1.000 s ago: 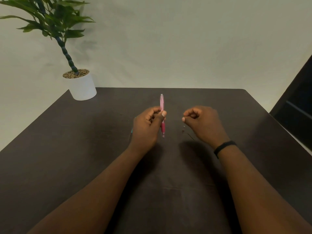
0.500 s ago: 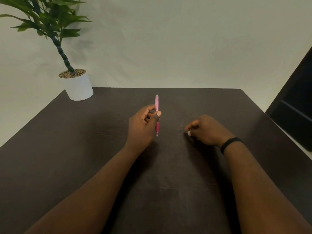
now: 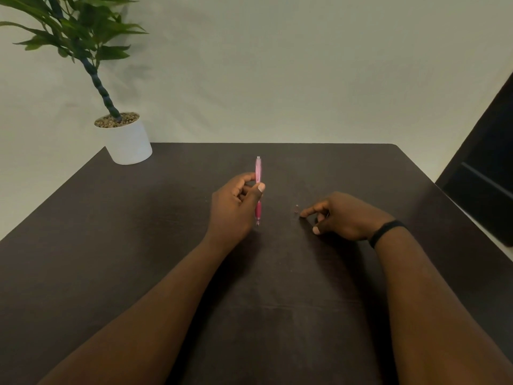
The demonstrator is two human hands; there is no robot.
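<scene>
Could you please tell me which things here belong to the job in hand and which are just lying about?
Job in hand: pen, gripped upright by the left hand; tiny part, just off the right hand.
Lying about: potted plant; dark panel at the right edge.

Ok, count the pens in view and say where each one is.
1. The pink pen is held upright in the grip of the left hand, above the dark table. Another could be hidden behind the hands.
</scene>
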